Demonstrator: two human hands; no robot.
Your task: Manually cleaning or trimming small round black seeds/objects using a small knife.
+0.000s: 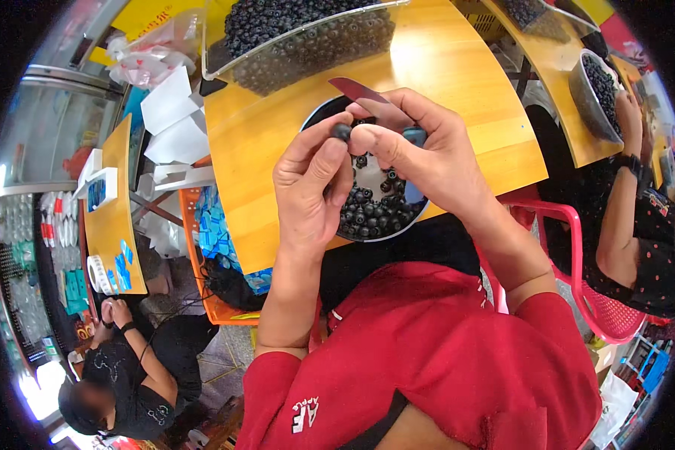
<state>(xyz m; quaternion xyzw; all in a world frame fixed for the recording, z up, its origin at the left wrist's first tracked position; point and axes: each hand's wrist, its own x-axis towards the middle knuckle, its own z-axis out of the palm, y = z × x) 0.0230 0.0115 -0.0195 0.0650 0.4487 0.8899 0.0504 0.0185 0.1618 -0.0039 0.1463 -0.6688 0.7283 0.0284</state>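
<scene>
My left hand [307, 176] pinches a small black round piece [341, 132] between thumb and fingertips. Its exact kind cannot be made out. My right hand [427, 150] grips a knife, whose shiny blade [364, 96] points up and to the left, reflecting red. The right thumb tip is close beside the round piece. Just below both hands sits a round bowl [386, 238] with a pale bottom, partly filled with similar black round pieces [375, 214], some showing light rings. My hands cover part of its rim and inside.
A clear box [307, 52] heaped with black pieces stands at the table's [457, 90] far edge. On the right, a person's hand [628, 124] reaches to another bowl [577, 90]. An orange crate [195, 262] holds blue packets. Another person [139, 367] sits lower left.
</scene>
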